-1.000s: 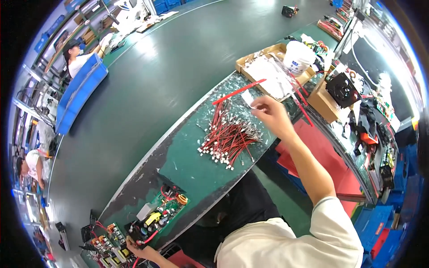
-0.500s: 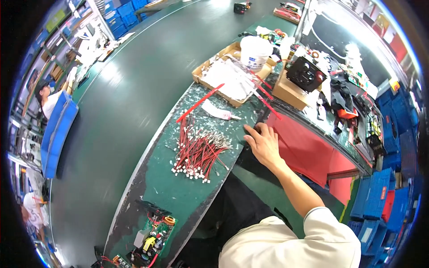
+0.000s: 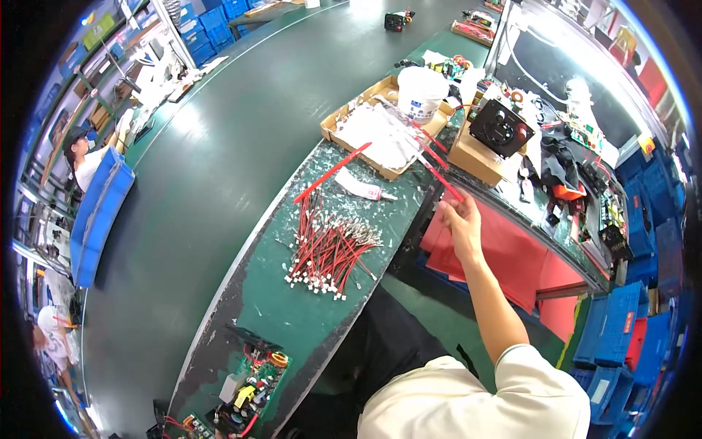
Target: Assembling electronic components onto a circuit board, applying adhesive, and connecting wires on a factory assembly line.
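Observation:
My right hand is at the end of a thin red handle, its fingers closed around the tip. The handle's other end runs back onto a shallow cardboard tray with white paste-smeared material in it. My left hand is out of view. Left of the right hand, on the green bench, lie a white squeeze tube with a narrow nozzle and a long red strip. Nearer to me is a pile of short red and black wires with white connectors.
A white bucket stands in the tray. Beside it, a black fan-like unit rests on a cardboard box. A circuit board lies at the near end of the bench. Red sheets hang below the right-hand shelf. Blue crates stack at right.
My right hand has left the bench edge, moving right and up to the red handle's end, and its fingers have closed there. The view has shifted slightly.

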A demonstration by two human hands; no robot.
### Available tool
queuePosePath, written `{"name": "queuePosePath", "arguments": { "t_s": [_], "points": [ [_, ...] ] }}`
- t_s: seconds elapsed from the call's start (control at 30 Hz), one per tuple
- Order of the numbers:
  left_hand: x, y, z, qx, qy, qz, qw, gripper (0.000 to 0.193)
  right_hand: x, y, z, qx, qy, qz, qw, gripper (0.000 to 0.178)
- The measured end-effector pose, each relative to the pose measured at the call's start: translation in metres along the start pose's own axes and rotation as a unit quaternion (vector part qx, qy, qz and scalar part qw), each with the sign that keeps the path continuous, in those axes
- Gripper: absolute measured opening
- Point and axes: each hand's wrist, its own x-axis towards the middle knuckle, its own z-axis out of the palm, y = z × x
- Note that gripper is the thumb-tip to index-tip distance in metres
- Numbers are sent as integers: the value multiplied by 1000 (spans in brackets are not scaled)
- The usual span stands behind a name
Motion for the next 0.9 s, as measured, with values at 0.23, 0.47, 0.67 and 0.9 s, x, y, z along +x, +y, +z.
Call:
{"name": "queuePosePath", "arguments": {
  "t_s": [0.23, 0.47, 0.67, 0.9],
  "points": [
    [7, -24, 5, 25, 24, 25, 999, 32, 13, 1, 19, 65, -29, -70, 995, 39],
    [6, -29, 7, -21, 17, 37, 999, 31, 55, -41, 45, -220, -8, -294, 930, 21],
    [3, -19, 6, -3, 6, 4, 1000, 35, 104, -120, 84, -337, -25, -360, 869, 17],
    [5, -48, 4, -1, -21, 71, 997, 37, 171, -203, 132, -396, -36, -427, 812, 28]
  ]
}}
